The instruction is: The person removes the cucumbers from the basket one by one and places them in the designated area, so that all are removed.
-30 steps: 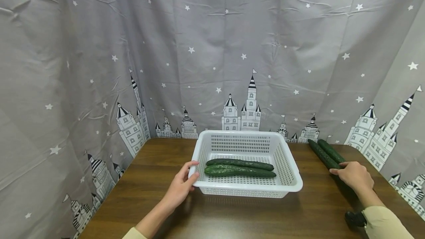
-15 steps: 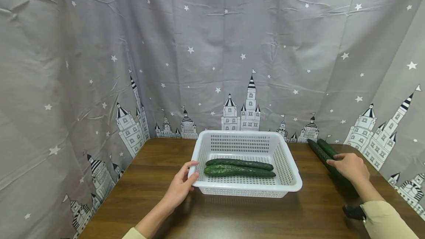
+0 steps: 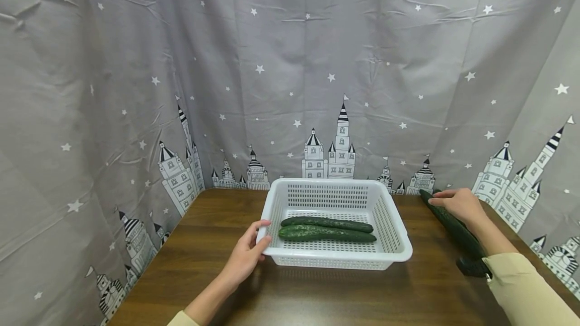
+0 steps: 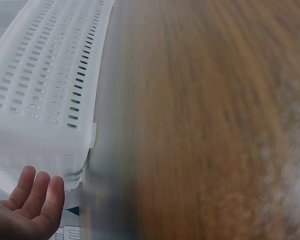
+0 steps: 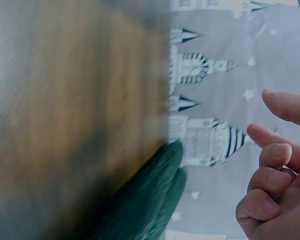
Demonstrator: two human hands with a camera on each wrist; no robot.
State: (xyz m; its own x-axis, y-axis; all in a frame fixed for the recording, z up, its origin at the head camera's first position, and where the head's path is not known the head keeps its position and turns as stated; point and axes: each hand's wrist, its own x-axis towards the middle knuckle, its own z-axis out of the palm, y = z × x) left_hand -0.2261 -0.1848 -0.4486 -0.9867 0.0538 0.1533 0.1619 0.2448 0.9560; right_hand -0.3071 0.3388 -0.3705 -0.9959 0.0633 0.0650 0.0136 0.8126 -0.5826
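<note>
A white perforated plastic basket (image 3: 333, 255) stands mid-table in the head view. Side by side within it lie a thin dark cucumber (image 3: 326, 223) and a thicker, lighter-ended cucumber (image 3: 327, 234). My left hand (image 3: 243, 256) grips the basket's left rim near the front; the left wrist view has its fingertips (image 4: 54, 192) beneath the rim. Over at the right, my right hand (image 3: 461, 209) hovers above the far ends of two more cucumbers, holding nothing. The nearer cucumber (image 3: 450, 223) shows well, while the other cucumber (image 5: 171, 202) is mostly covered by the hand and arm in the head view.
The brown wooden table (image 3: 335, 296) ends at the back against a grey curtain (image 3: 290, 89) printed with castles and stars. A black wrist device (image 3: 472, 267) sits below the right cuff, close to the cucumbers' near ends.
My right hand has slid forward along the right-hand cucumbers, from about their middle to their far ends. Those cucumbers, the basket and my left hand have stayed in place.
</note>
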